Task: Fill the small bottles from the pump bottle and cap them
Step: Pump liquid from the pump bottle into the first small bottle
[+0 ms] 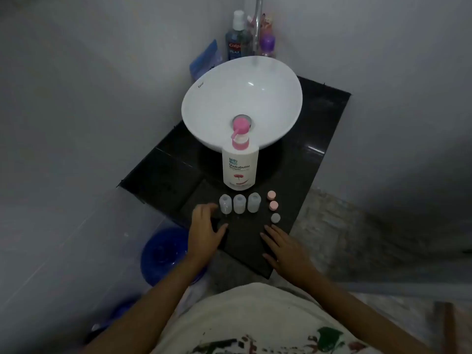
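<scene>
Both hands, left and right, are open and empty; bottles look light and tippy, so grip each by the body

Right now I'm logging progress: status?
Both hands, left and right, empty. Three small bottles uncapped beside the pump bottle. Nothing in the way.

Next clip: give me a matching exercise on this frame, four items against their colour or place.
Items:
1. pump bottle
2. nearest cap
3. left hand
4. bucket

Descriptions:
A. blue, on the floor
B. grey
C. beside the leftmost small bottle
D. white body, pink pump

Pairs: 1-D, 2-B, 3-C, 4-A
</scene>
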Demonstrator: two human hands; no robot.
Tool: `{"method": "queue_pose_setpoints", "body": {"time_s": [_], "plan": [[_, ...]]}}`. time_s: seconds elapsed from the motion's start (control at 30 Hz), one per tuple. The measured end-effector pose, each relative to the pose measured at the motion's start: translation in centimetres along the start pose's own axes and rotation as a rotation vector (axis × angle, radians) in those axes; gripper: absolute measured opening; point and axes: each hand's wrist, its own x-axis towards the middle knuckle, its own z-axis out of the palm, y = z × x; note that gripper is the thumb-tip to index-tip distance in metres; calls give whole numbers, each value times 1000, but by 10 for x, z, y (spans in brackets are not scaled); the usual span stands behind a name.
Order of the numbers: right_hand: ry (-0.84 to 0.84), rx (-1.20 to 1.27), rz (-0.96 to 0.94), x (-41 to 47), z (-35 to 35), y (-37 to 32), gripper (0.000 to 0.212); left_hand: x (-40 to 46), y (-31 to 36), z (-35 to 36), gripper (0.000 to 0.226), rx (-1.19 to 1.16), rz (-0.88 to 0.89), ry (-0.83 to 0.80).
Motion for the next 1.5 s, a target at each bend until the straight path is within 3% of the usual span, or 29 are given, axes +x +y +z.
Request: {"method": "queue_pose_setpoints", "body": {"time_s": [0.1,0.17,0.4,0.67,0.83,0.97,1.07,1.13,1.23,1.33,1.5], "plan": [[-3,15,-12,1,-1,0,55,18,-2,0,80,-78,-112,-51],[-4,16,-13,1,-6,-2,55,28,-2,0,85,-92,-162,-104],[-42,5,15,-1,-16,-5,52,42,-4,2,36,-112,-130,-154],[-23,109,-52,4,-25,-9,55,32,3,-15,28,-230,-181,-107],[481,439,-169,27,-96,-23,31,31,26,-43,29,-293,-124,-65],[865,617,-160,63,-185,-24,19,41,48,-63,32,-304,-50,14],[994,628,-106,95,-234,-23,24,51,64,-73,35,-270,-11,40],[930,592,-68,117,-249,-21,31,56,71,-77,34,-240,9,50],[619,603,-41,143,-258,-21,33,60,78,-79,29,-209,34,64],[344,779,-22,157,-258,-23,37,64,83,-80,26,-188,37,66],[247,929,1,165,-249,-23,40,70,94,-84,30,-187,47,81]]}}
